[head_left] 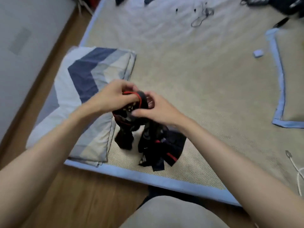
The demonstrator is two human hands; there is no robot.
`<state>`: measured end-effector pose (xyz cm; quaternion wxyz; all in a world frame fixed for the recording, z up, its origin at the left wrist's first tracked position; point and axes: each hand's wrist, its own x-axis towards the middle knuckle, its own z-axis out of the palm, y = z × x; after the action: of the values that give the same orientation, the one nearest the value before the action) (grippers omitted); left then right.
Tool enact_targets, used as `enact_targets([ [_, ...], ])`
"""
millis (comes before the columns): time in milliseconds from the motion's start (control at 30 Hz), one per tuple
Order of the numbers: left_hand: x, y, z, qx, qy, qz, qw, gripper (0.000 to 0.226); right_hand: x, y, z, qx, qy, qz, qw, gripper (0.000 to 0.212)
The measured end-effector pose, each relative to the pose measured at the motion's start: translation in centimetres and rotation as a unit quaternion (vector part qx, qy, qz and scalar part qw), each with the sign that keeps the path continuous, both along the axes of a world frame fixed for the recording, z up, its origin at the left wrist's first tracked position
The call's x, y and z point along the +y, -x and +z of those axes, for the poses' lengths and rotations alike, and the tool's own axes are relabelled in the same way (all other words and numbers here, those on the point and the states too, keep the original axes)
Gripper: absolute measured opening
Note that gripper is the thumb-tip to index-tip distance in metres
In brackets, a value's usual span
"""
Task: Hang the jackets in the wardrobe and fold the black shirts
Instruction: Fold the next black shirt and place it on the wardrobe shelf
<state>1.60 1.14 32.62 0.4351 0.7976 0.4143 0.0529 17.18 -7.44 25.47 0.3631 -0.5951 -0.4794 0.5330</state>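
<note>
Both hands meet over the near part of a bed covered by a woven beige mat [205,83] with a light blue border. The left hand [113,97] has its fingers curled round the top of a black shirt [148,139] with red trim, gripping the bunched cloth at a red-edged opening. The right hand [158,109] pinches the same bunch from the right, thumb and fingers closed on the fabric. The shirt is lifted at its top and hangs crumpled, its lower part trailing onto the mat near the bed's near edge, just right of a folded blanket [85,99] patterned in white, navy, grey and beige chevrons. That blanket lies at the left near corner of the mat. Farther off, toward the far side, a tangle of dark cable [202,15] rests on the mat, and dark clothing [283,5] is heaped at the far right corner, blurred. A small pale blue object [258,53] sits to the right, next to a second blue-bordered mat piece [279,76]. A white cord [296,170] lies at the right edge. Wooden floor [82,195] shows at the near left.
</note>
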Motion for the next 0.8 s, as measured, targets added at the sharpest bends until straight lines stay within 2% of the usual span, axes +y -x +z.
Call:
enact_targets([
  [67, 0.2, -0.7, 4.2, -0.029, -0.028, -0.006, 0.999, 0.012, 0.5, -1.0, 3.4, -0.055, -0.051, -0.020, 0.997, 0.050],
  [167, 0.5, -1.0, 8.1, -0.041, -0.065, -0.030, 0.997, 0.006, -0.4, -3.0, 7.4, -0.076, -0.098, -0.040, 0.991, 0.049],
  [233, 0.5, -1.1, 9.1, -0.046, -0.053, -0.046, 0.996, 0.010, -1.7, -4.1, 10.1, -0.091, -0.121, -0.067, 0.986, 0.034],
  [333, 0.3, -0.4, 9.2, -0.045, -0.032, -0.061, 0.997, 0.052, -4.0, -5.5, 13.4, -0.123, -0.160, -0.124, 0.972, 0.021],
  [400, 0.0, 0.3, 8.9, -0.071, 0.003, -0.068, 0.995, 0.064, -5.3, -6.4, 15.5, -0.152, -0.173, -0.149, 0.962, 0.026],
  [500, -1.0, 0.4, 8.7, -0.122, 0.073, -0.092, 0.986, 0.055, -7.5, -8.2, 19.1, -0.190, -0.183, -0.173, 0.949, 0.036],
  [567, -1.7, -0.2, 8.7, -0.120, 0.087, -0.114, 0.982, 0.045, -9.1, -9.7, 21.0, -0.226, -0.189, -0.180, 0.939, 0.036],
  [633, -1.8, -1.3, 8.9, -0.105, 0.046, -0.111, 0.987, 0.034, -10.5, -11.5, 22.3, -0.304, -0.190, -0.171, 0.918, 0.031],
  [733, -1.8, -3.5, 9.8, -0.045, -0.136, -0.095, 0.985, 0.009, -12.3, -14.5, 23.0, -0.438, -0.181, -0.160, 0.866, 0.024],
  [800, -2.0, -5.4, 11.2, -0.039, -0.207, -0.072, 0.975, 0.015, -13.5, -16.5, 23.3, -0.500, -0.148, -0.161, 0.838, 0.022],
])
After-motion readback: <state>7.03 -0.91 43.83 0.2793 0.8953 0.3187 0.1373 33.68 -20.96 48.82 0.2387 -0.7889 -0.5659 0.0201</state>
